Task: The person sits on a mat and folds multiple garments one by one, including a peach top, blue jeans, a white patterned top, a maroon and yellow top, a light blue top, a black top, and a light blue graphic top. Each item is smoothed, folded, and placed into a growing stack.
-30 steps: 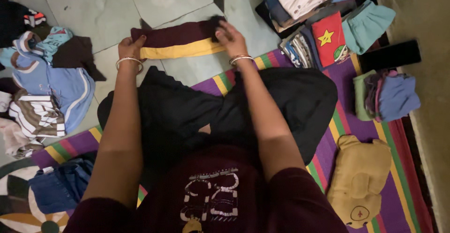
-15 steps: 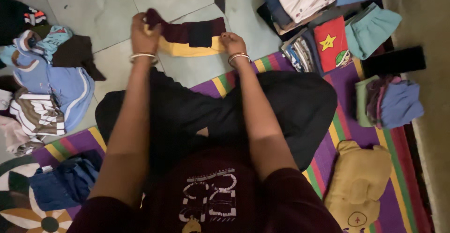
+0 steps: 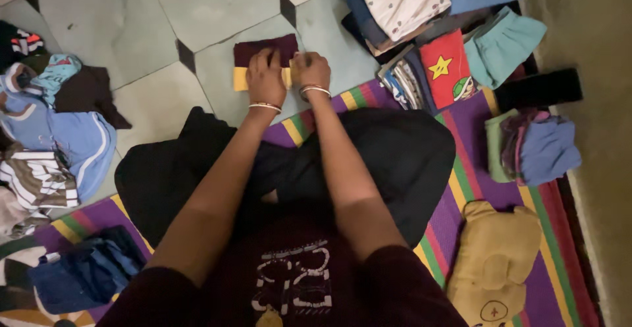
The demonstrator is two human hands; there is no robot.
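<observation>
The maroon-and-yellow cloth (image 3: 260, 56), stretched wide a second ago, is now folded into a small square on the floor. Left hand (image 3: 266, 79) and right hand (image 3: 309, 70) press flat on it, gripping nothing.

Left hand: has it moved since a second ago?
Yes. The left hand has swung rightward along the tiled floor, folding the maroon-and-yellow garment, and now lies beside the right hand.
</observation>
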